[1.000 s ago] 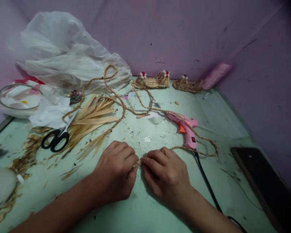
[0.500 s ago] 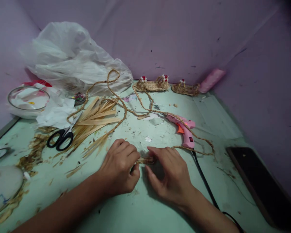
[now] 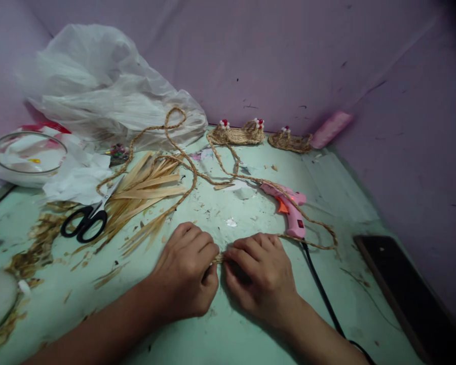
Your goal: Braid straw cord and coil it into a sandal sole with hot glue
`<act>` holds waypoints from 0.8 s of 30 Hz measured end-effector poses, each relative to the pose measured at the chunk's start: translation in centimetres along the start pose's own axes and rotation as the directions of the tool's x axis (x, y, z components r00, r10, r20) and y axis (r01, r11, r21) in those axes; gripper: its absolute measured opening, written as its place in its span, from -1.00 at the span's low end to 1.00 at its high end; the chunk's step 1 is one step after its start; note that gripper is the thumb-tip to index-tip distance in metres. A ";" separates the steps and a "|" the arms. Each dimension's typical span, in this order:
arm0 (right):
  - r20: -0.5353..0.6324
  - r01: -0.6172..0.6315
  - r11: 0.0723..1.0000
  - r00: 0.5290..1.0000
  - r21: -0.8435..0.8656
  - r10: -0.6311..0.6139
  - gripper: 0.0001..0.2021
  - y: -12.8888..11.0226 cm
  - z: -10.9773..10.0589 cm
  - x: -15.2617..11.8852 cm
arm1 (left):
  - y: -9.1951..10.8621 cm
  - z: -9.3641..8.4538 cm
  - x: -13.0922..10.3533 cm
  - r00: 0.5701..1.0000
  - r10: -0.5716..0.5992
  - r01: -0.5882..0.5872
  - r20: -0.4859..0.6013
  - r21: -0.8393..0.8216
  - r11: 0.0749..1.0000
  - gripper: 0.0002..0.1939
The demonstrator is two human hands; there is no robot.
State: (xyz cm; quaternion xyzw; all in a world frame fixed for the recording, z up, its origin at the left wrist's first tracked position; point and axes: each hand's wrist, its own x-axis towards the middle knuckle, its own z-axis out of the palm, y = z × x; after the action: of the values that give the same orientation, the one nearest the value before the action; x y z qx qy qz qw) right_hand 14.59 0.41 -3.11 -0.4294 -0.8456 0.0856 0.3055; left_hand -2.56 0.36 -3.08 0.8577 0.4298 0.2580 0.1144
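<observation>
My left hand (image 3: 190,268) is closed on one end of a short piece of braided straw (image 3: 218,259) just above the table. On its other side my right hand (image 3: 260,271) pinches the same piece, thumb and fingers drawn together. Most of the braid is covered by my fingers. A long braided straw cord (image 3: 193,177) loops across the table and its end runs back in behind my right hand. Beyond that hand lies a pink glue gun (image 3: 294,215), the cord crossing over it.
Black-handled scissors (image 3: 85,223) lie on the left beside loose straw strips (image 3: 152,190). Small woven slippers with beads (image 3: 237,135) stand at the back wall, near a plastic bag (image 3: 110,96). A dark phone (image 3: 399,289) and the glue gun's black cable (image 3: 323,289) are at right.
My right fingers, spread apart around the braid before, have closed onto it. The left hand keeps its grip. The view has shifted slightly.
</observation>
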 end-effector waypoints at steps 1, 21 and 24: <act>-0.006 0.004 1.000 1.000 0.004 -0.004 -0.94 0.0 0.0 0.0 | 0.0 -0.1 0.0 1.000 -0.008 0.008 0.006 -0.013 1.000 -0.88; 0.076 -0.024 0.996 0.997 0.083 0.018 -0.93 0.2 -0.1 0.0 | 0.4 1.1 0.0 0.998 -0.024 0.031 -0.053 0.135 0.990 -0.83; 0.079 -0.024 0.996 0.997 0.083 0.018 -0.93 0.2 -0.1 -0.1 | 0.4 1.0 0.1 0.999 -0.029 0.032 -0.021 0.152 0.988 -0.82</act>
State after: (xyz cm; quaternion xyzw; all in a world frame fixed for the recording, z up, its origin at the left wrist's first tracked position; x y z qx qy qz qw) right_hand 14.85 0.50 -3.17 -0.4214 -0.8480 0.1410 0.2890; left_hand -1.76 0.23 -3.72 0.8547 0.4624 0.2309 0.0486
